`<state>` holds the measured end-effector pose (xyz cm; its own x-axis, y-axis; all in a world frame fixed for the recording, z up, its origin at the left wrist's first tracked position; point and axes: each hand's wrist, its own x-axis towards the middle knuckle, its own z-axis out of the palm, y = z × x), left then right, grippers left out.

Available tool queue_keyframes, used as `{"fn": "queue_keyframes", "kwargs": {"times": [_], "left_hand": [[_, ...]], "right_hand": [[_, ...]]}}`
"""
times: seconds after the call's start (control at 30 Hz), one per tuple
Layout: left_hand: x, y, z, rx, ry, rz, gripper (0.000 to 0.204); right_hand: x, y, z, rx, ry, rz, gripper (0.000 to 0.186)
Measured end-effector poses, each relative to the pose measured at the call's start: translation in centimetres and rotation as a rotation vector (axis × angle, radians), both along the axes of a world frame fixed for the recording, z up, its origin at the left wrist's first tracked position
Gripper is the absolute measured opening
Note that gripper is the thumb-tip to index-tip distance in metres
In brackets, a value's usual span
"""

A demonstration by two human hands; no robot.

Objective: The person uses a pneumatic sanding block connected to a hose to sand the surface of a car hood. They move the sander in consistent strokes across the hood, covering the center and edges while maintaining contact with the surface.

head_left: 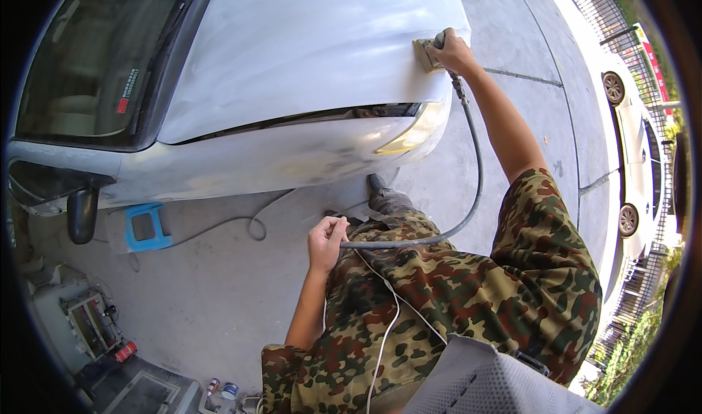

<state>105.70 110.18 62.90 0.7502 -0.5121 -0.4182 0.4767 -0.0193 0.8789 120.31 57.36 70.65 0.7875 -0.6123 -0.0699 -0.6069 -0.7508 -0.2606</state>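
My right hand (pixel 455 54) is closed over the dark top of an air sander (pixel 427 54). The sander's flat, yellowish pad lies against the front corner of a car hood (pixel 314 41) coated in whitish primer. From the tool a grey air hose (pixel 480 162) curves down and back across my body. At waist height my left hand (pixel 326 240) pinches that hose, well away from the car. Below the hood edge, the fender (pixel 292 151) is patchy white and grey, and the headlight (pixel 414 133) looks yellowish.
A blue plastic stool (pixel 146 228) stands beneath the side mirror (pixel 82 213), with a hose on the floor beside it. Equipment (pixel 91 323) and cans (pixel 229 390) sit at lower left. Thin white cords (pixel 395 304) hang over my shirt. Another car (pixel 636 158) is parked outside at right.
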Motion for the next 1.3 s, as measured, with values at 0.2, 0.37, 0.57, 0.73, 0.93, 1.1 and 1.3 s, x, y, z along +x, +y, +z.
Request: {"fn": "queue_keyframes", "kwargs": {"times": [0.2,0.37,0.57,0.73,0.93,1.1,1.3], "left_hand": [[0.0,0.2,0.3,-0.006,0.019,0.033,0.023],[0.0,0.0,0.4,0.023,0.037,-0.005,0.023],[-0.2,-0.8,0.8,-0.032,-0.025,0.047,0.022],[-1.4,-0.2,1.1,0.018,0.021,0.035,0.023],[-1.5,-0.4,-0.2,0.017,0.02,0.033,0.024],[-0.1,-0.8,-0.3,-0.008,-0.015,-0.014,0.024],[1.0,-1.7,-1.3,-0.039,-0.051,-0.041,0.022]], "right_hand": [[1.4,3.7,1.3,-0.086,0.031,0.027,0.067],[3.7,13.1,1.8,-0.076,-0.034,0.267,0.06],[6.4,22.0,2.7,-0.05,-0.083,0.552,0.06],[6.7,23.5,3.1,-0.036,-0.063,0.584,0.058],[4.8,19.9,3.0,-0.048,-0.097,0.48,0.059],[3.7,16.1,3.4,-0.047,-0.053,0.334,0.061],[2.3,11.7,2.3,-0.045,-0.025,0.201,0.066]]}}
